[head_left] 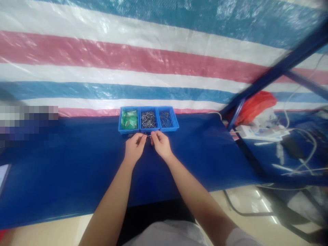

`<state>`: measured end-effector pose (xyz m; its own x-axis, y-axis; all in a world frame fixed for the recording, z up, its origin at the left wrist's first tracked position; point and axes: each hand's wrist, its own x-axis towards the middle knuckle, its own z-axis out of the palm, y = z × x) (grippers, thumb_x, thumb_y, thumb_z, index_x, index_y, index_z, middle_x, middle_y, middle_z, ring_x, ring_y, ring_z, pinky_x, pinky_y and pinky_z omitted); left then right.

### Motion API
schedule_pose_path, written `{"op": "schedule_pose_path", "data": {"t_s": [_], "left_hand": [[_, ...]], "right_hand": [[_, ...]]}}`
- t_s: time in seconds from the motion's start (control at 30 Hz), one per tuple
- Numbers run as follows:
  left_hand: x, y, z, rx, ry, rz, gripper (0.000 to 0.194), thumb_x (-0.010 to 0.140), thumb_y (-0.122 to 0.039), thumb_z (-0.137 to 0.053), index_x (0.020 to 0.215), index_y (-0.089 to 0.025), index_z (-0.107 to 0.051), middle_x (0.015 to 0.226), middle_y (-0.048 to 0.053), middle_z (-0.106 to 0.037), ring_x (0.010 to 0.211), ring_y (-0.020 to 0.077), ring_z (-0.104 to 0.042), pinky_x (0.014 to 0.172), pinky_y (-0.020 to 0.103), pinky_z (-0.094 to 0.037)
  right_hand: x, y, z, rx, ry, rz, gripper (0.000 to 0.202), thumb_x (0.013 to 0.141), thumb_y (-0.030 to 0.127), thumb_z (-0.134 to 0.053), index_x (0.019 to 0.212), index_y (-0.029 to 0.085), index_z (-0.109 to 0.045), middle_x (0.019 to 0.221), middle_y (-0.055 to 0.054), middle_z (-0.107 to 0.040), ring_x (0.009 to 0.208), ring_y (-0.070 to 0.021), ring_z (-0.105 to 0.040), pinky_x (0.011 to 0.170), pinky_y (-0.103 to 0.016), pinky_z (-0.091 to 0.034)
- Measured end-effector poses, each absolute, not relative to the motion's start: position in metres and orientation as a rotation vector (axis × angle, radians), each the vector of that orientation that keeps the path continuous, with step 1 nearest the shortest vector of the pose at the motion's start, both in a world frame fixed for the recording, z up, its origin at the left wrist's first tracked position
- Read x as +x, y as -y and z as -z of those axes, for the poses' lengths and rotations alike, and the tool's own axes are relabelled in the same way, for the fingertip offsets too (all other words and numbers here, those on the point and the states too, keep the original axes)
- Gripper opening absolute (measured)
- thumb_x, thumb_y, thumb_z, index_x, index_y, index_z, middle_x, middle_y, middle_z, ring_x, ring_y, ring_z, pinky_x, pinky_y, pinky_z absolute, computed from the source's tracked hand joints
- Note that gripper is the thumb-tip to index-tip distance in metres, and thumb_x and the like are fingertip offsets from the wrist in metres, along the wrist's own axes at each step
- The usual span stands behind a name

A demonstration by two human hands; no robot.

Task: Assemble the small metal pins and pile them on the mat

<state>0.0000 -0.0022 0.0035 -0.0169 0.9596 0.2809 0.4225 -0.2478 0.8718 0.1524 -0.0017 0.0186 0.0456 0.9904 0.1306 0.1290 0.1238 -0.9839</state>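
Three blue bins stand side by side at the back of the table. The left bin point(119, 125) holds green and clear plastic packets, the middle bin point(149, 130) many small metal pins, and the right bin point(175, 123) fewer pins. Just in front of them, my left hand point(135, 145) and my right hand point(160, 143) are close together, each with thumb and fingers pinched. A small thin metal piece point(149, 136) spans the gap between the fingertips, held at both ends. Some loose pins point(130, 136) lie on the table beside and behind my left hand.
The blue table point(77, 164) ends in front of my body. A striped plastic sheet point(153, 61) hangs behind the bins. At the right are a blue metal frame point(271, 73), a red bag point(257, 106), a white power strip point(261, 133) and cables. Papers point(3, 174) lie at the left edge.
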Motion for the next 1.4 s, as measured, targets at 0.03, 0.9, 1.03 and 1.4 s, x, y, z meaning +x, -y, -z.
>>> {"op": "schedule_pose_path", "data": {"t_s": [0.03, 0.9, 1.03, 1.4], "left_hand": [[0.000, 0.003, -0.004, 1.705, -1.454, -1.241, 0.030, 0.095, -0.046, -0.058, 0.085, -0.020, -0.068, 0.061, -0.003, -0.061, 0.055, 0.0108, -0.056, 0.060, 0.024, -0.044], [0.001, 0.001, 0.000, 1.659, -1.335, -1.341, 0.021, 0.090, -0.040, -0.066, 0.098, -0.021, -0.070, 0.060, -0.005, -0.059, 0.053, 0.0099, -0.057, 0.058, 0.023, -0.047], [0.001, 0.001, 0.000, 1.680, -1.341, -1.351, 0.019, 0.091, -0.038, -0.066, 0.099, -0.022, -0.070, 0.058, -0.006, -0.056, 0.052, 0.0096, -0.055, 0.057, 0.023, -0.046], [-0.001, 0.001, 0.001, 1.715, -1.388, -1.300, 0.022, 0.093, -0.042, -0.063, 0.095, -0.022, -0.071, 0.065, -0.003, -0.063, 0.055, 0.0103, -0.059, 0.059, 0.023, -0.047]], "right_hand": [[0.152, 0.002, -0.019, -1.226, 1.320, -1.017, 0.048, 0.095, 0.062, -0.052, 0.068, 0.022, -0.054, 0.057, 0.002, -0.057, 0.055, -0.0134, -0.053, 0.060, -0.027, -0.046], [0.155, 0.004, -0.022, -1.190, 1.358, -0.992, 0.046, 0.096, 0.060, -0.053, 0.070, 0.022, -0.058, 0.058, 0.002, -0.058, 0.056, -0.0139, -0.055, 0.061, -0.027, -0.047], [0.154, 0.004, -0.020, -1.198, 1.353, -0.993, 0.046, 0.095, 0.061, -0.052, 0.071, 0.022, -0.058, 0.058, 0.002, -0.058, 0.055, -0.0140, -0.054, 0.060, -0.027, -0.047], [0.154, 0.005, -0.022, -1.208, 1.338, -1.004, 0.047, 0.094, 0.062, -0.053, 0.072, 0.022, -0.059, 0.058, 0.002, -0.058, 0.056, -0.0142, -0.055, 0.061, -0.028, -0.047]]}}
